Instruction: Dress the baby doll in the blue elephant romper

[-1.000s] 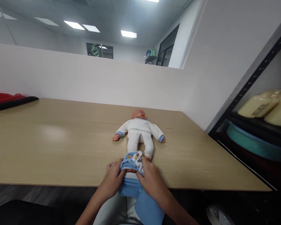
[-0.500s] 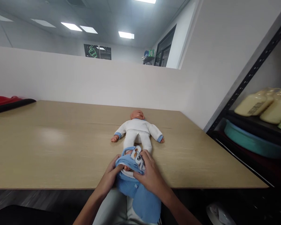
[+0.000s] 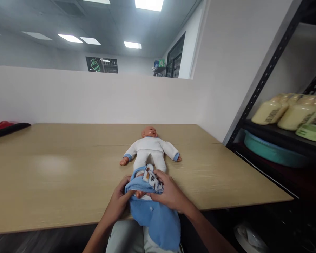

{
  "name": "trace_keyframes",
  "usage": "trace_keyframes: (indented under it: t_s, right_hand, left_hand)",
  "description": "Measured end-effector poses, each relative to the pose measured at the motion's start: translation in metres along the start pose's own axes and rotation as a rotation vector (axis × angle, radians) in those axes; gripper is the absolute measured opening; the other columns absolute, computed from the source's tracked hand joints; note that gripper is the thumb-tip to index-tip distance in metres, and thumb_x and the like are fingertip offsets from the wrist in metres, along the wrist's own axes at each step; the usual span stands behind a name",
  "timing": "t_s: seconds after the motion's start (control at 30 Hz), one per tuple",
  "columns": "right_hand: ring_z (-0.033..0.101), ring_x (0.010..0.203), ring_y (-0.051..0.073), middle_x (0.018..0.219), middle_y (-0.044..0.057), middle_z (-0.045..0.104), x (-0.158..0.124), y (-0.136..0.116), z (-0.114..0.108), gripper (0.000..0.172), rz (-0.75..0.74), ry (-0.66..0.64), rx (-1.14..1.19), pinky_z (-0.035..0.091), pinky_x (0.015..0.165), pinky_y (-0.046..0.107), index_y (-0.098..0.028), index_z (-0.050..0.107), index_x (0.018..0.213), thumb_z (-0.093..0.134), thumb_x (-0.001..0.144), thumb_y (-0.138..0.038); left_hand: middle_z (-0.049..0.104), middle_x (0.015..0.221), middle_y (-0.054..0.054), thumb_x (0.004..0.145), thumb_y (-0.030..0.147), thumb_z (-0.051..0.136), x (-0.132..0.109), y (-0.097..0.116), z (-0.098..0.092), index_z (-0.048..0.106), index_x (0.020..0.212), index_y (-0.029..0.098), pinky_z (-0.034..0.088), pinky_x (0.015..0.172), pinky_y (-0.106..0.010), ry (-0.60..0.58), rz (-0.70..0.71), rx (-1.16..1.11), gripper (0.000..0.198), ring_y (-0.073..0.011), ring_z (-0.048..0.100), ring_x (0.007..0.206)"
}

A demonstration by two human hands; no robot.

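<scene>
A baby doll (image 3: pixel 150 144) in a white outfit with blue cuffs lies face up on the table, head away from me and feet towards me. A blue baby garment (image 3: pixel 158 221) with a white animal-face patch is gathered around its feet and hangs over the table edge onto my lap. My left hand (image 3: pixel 119 198) is closed on the garment's left side, thumb by a bare doll foot (image 3: pixel 140 194). On the other side, my right hand (image 3: pixel 170 189) grips the garment beside the patch. The other foot is mostly hidden by the cloth.
The doll lies on a wooden table (image 3: pixel 63 175) against a white half wall (image 3: pixel 94 98). At the right, a black shelf holds cream bottles (image 3: pixel 296 114) and a teal basin (image 3: pixel 274 149). A red item with a black rim (image 3: pixel 7 130) sits at the far left.
The camera view has shifted, so the doll and table appear slightly further left. Both hands keep their hold on the garment around the doll's feet, with little visible movement.
</scene>
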State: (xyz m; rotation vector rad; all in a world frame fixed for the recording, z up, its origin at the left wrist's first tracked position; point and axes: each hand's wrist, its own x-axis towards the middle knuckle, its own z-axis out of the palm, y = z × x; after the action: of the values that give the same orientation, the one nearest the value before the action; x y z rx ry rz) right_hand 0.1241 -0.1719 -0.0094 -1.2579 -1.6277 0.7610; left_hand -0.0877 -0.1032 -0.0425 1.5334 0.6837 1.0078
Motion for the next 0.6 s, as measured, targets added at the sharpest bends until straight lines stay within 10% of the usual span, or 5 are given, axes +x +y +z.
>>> trace_keyframes:
  t_s: [0.33,0.6]
  right_hand:
    - [0.068,0.099,0.026,0.108,0.005,0.076,0.017,0.007,0.001,0.044,-0.012,-0.002,0.084,0.054,0.090,0.036,-0.018,0.072,0.115,0.075,0.072,-0.020]
    - [0.062,0.121,0.031,0.124,0.009,0.069,0.037,0.007,-0.002,0.047,-0.025,-0.015,0.083,0.046,0.107,0.037,-0.016,0.072,0.119,0.075,0.073,-0.022]
  left_hand:
    - [0.060,0.079,0.001,0.089,0.045,0.069,0.008,0.006,-0.011,0.063,0.082,0.020,0.047,0.081,-0.030,0.001,0.006,0.150,0.027,-0.0218,0.055,0.082]
    - [0.075,0.119,-0.011,0.086,0.048,0.073,0.015,0.002,-0.010,0.068,0.117,0.018,0.049,0.105,-0.044,0.047,-0.072,-0.038,0.043,-0.0337,0.066,0.115]
